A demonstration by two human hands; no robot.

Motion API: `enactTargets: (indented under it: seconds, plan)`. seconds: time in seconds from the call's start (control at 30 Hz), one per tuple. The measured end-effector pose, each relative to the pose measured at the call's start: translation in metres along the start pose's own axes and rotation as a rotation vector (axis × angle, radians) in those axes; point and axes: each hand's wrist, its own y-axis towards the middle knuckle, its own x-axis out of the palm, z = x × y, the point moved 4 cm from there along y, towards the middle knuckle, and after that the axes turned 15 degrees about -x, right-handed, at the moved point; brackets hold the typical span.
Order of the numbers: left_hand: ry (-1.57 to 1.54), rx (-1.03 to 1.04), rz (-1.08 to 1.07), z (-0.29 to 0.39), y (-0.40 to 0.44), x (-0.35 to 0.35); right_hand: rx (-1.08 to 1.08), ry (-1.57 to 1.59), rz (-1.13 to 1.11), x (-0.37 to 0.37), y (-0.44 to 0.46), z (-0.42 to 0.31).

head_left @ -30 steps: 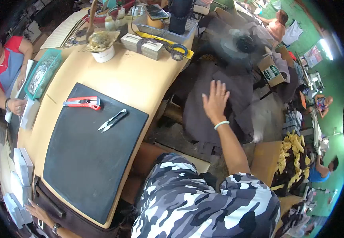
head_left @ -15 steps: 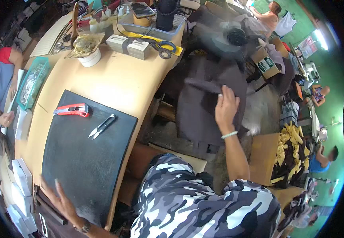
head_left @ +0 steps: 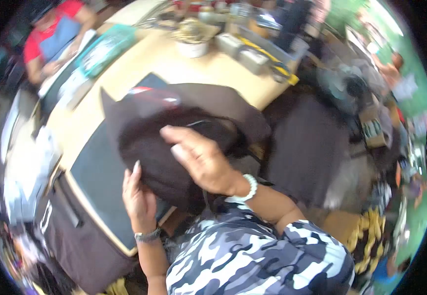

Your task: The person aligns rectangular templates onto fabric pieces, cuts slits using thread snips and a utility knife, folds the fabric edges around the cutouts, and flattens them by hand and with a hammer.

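Dark brown cloth [head_left: 159, 167] now spreads between the left hand [head_left: 140, 199] and the right hand [head_left: 206, 160], over part of the dark mat [head_left: 98, 162], which had no cloth on it a second ago, so the work in hand seems to have passed to this cloth. The left fingers are at its near-left edge, though I cannot tell whether they pinch it; the right fingers stretch over its middle, thumb apart, contact unclear. Beyond their tips the red cutter [head_left: 157, 96] shows blurred; farther off, a white pot [head_left: 192, 48] stands on the counter [head_left: 149, 61]
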Motion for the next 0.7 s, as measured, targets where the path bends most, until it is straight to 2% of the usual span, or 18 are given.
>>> enactTargets:
  seconds: [0.07,0.2,0.27,0.33,0.4,0.43,0.53,0.6,0.67,0.7]
  plan:
    - [-0.035,0.024,0.084,0.006,0.008,-0.023,0.047,-0.123,-0.029,0.000,0.001,0.019]
    - [-0.097,-0.023,0.003,0.018,0.007,-0.027,0.246,-0.012,-0.048,0.010,-0.005,0.029]
    - [-0.118,-0.046,-0.029,0.019,0.008,-0.028,0.279,-0.030,-0.103,0.013,-0.002,0.021]
    - [-0.082,-0.046,0.014,0.023,0.005,-0.021,0.184,-0.003,-0.070,0.018,-0.002,0.028]
    - [-0.058,-0.047,0.006,0.024,0.006,-0.022,0.198,0.041,-0.107,0.015,0.008,0.023]
    - [-0.051,-0.045,-0.021,0.022,0.010,-0.026,0.282,0.108,-0.191,0.014,0.014,0.020]
    - [-0.053,-0.085,-0.109,0.023,0.013,-0.024,-0.299,-0.117,-0.396,0.018,0.047,0.005]
    - [-0.033,-0.124,-0.148,0.024,0.013,-0.023,-0.442,-0.379,-0.534,0.023,0.063,0.005]
    - [0.019,-0.155,-0.167,0.025,0.013,-0.023,-0.683,-0.379,-0.546,0.029,0.078,0.003]
    - [0.084,-0.060,-0.086,0.027,0.011,-0.023,-0.716,-0.346,-0.564,0.031,0.083,0.002]
